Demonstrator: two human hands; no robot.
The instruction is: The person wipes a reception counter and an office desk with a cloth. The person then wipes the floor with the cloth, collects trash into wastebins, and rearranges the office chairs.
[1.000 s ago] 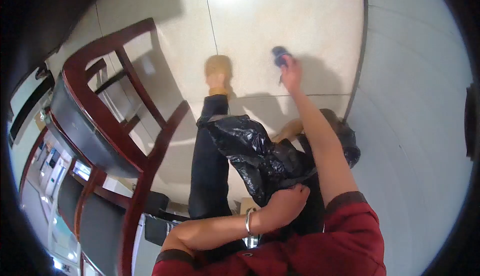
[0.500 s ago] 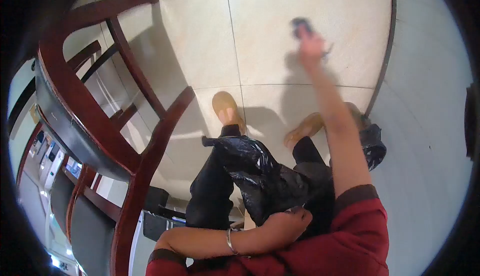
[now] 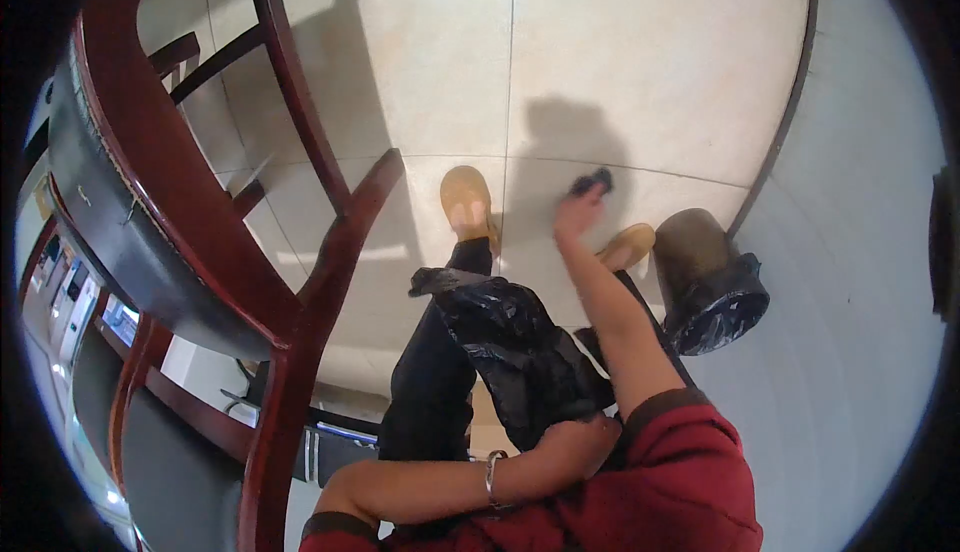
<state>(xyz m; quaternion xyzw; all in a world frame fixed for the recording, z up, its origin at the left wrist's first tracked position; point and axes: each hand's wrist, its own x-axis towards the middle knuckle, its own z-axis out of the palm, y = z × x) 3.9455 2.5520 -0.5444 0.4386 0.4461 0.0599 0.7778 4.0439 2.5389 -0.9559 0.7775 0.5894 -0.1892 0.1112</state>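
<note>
My left hand (image 3: 580, 444) is closed on the gathered end of a black plastic bag (image 3: 510, 352), close to my body. The bag hangs limp across my lap and reaches toward my left leg. Out in front, my right hand (image 3: 577, 214) grips a small dark object (image 3: 592, 183) above the tiled floor; what it is cannot be made out. Its fingers are wrapped round the lower part of it. A silver bracelet (image 3: 491, 477) circles my left wrist.
Beside my right leg stands a brown bin (image 3: 690, 240) with a black liner, near the pale wall (image 3: 850, 282). A dark red wooden chair (image 3: 190, 222) with a black seat is at the left. My shoes (image 3: 466, 195) rest on the tiles.
My right hand first reached farther out over the floor with the dark object, then came back toward my right shoe. The bin is now less covered by my arm. My left hand keeps the bag.
</note>
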